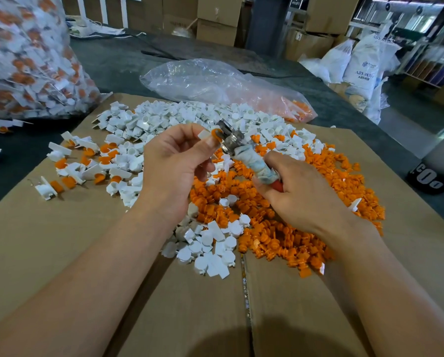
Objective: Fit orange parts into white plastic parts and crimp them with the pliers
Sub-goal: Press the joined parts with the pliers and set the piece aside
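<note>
Two hands met above the cardboard (pixel 61 240). The left hand (pixel 174 161) pinched a white part (pixel 205 134), with an orange part (pixel 214 131) seated in it, between thumb and forefinger against the pliers (pixel 229 140). The right hand (pixel 300 191) curled its fingers round the tape-wrapped handles. An orange heap (pixel 305 228) and a white heap (pixel 190 117) lay beneath.

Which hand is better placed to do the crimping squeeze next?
Right. The right hand grips the pliers by their handles, while the left hand only pinches the white part at their head.
</note>
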{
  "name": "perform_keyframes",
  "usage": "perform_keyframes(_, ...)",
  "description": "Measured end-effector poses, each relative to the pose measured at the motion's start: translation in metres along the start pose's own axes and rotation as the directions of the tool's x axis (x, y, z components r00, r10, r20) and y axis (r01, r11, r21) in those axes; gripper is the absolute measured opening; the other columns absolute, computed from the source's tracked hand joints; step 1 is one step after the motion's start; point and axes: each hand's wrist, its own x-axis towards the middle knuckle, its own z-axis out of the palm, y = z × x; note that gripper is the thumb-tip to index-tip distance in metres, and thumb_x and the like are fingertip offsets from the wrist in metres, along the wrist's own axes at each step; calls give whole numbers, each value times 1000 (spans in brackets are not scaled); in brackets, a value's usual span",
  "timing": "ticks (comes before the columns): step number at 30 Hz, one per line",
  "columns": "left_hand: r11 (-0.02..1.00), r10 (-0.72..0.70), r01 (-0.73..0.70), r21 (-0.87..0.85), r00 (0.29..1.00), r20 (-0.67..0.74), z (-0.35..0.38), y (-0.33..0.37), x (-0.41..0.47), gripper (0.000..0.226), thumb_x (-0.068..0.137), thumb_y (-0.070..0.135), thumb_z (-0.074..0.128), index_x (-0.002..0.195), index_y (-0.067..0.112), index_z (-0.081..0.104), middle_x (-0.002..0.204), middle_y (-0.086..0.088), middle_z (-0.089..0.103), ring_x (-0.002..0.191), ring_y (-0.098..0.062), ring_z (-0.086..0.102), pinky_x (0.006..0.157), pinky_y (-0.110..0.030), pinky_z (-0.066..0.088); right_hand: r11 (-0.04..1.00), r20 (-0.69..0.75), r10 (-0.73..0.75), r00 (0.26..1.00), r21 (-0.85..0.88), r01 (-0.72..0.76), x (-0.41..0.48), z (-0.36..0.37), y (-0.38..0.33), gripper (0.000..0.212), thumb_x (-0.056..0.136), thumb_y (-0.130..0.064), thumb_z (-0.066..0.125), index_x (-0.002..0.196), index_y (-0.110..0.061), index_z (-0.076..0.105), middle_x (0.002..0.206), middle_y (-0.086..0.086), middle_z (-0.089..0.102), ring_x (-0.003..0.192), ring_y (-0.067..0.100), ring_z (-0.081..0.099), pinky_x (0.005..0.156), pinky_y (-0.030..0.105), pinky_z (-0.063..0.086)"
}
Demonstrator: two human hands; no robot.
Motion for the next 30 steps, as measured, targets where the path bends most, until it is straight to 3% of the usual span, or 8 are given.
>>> perform_keyframes(4,1000,-2,3,13,1000,-17,-1,-1,1,19,81,-4,59,70,11,56,47,9,53,38,-8,45,37,-17,35,998,12,3,1000,65,-4,0,0,-1,12,90,-28,54,86,-18,47,60,-9,40,53,7,38,48,21,26)
perform_keyframes(11,999,-30,31,19,999,-35,-1,-4,1,21,83,-7,57,70,9,54,44,9,50,36,-7,40,38,-16,35,997,27,9,1000,75,-11,0,2,-1,16,88,-21,57,83,-25,42,57,-10,41,51,8,40,46,26,28)
perform_keyframes(22,998,-58,61,34,995,-82,-2,-5,2,27,82,-11,54,66,10,55,42,6,44,36,-9,37,37,-17,34,1000,28,15,1000,1,-15,2,5,-6,14,88,-22,56,85,-20,42,65,0,50,60,21,47,52,37,39)
perform_keyframes(30,997,-68,71,42,994,-83,-1,-3,2,26,81,-10,55,66,10,55,43,5,44,37,-11,36,38,-17,33,1000,-13,8,1000,3,-8,1,8,-4,16,87,-23,57,84,-20,41,62,-6,43,55,12,41,48,31,33)
